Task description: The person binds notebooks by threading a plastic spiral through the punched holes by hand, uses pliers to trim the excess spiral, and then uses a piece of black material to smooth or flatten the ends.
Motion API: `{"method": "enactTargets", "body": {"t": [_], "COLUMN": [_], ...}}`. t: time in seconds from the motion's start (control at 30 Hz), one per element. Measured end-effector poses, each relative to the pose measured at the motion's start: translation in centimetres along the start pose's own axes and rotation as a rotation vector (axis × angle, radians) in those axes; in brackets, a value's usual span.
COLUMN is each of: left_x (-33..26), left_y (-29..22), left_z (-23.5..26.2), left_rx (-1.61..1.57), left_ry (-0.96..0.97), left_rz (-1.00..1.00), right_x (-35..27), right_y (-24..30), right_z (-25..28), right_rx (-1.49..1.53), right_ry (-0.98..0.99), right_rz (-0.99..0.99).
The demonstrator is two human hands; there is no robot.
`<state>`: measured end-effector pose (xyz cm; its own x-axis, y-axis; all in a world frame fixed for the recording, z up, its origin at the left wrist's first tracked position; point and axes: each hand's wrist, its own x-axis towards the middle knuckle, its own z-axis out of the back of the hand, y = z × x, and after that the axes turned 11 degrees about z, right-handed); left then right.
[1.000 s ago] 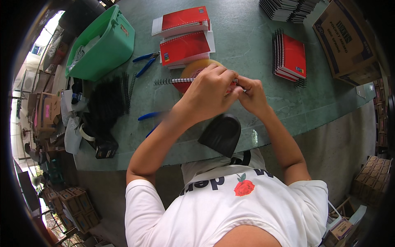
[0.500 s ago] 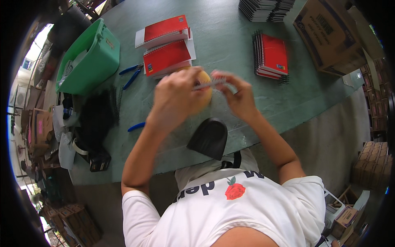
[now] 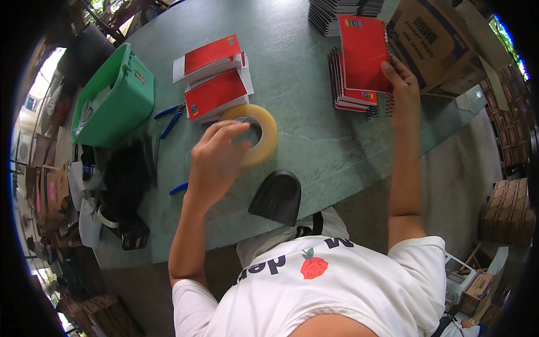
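My left hand [image 3: 216,160] hovers over the green table [image 3: 292,78], fingers on or just at a roll of tan packing tape [image 3: 257,132] that stands tilted on the table. My right hand [image 3: 400,78] reaches far right and holds a red spiral notebook [image 3: 364,53] by its lower edge, above a stack of red spiral notebooks [image 3: 349,92]. Two more small piles of red notebooks [image 3: 216,92] lie left of the tape roll.
A green plastic bin [image 3: 115,98] sits at the left, blue-handled pliers [image 3: 171,118] beside it. A black curved object [image 3: 278,196] lies at the near table edge. An open cardboard box [image 3: 435,39] and a dark notebook stack [image 3: 339,11] stand at the far right. Black bags [image 3: 126,185] crowd the left.
My hands were together over the tape roll; now they have parted. The right hand has swung out to the right stack with a red notebook, the left stays by the tape.
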<state>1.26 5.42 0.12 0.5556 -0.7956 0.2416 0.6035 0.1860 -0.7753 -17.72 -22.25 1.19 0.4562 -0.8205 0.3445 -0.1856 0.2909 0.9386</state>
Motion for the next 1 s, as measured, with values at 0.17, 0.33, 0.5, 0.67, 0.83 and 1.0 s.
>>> {"method": "enactTargets", "body": {"t": [0.17, 0.33, 0.5, 0.67, 0.83, 1.0], "left_x": [-0.9, -1.1, -2.3, -2.9, -6.2, -6.6], "left_y": [2.3, 2.6, 4.6, 14.5, 19.0, 18.0], "left_z": [-0.2, 0.2, 1.6, 7.8, 9.3, 9.1], "left_rx": [-0.018, -0.035, 0.049, 0.681, 0.844, 0.969], "left_ry": [0.066, 0.024, -0.030, -0.232, -0.286, -0.307], "left_rz": [0.083, 0.129, 0.233, 0.566, 0.617, 0.584], "right_x": [0.5, -0.7, -1.4, -11.1, -24.3, -26.3], "right_y": [-9.9, -10.5, -7.5, 6.0, 16.4, 16.3], "right_z": [4.7, 3.7, -0.6, -14.9, -23.2, -24.5], "right_rx": [-0.286, -0.756, -1.368, 0.029, 0.998, 1.550], "right_ry": [-0.026, -0.010, -0.028, 1.111, 1.505, 1.676], "right_rz": [-0.108, 0.052, 0.482, 0.892, 0.974, 0.612]}}
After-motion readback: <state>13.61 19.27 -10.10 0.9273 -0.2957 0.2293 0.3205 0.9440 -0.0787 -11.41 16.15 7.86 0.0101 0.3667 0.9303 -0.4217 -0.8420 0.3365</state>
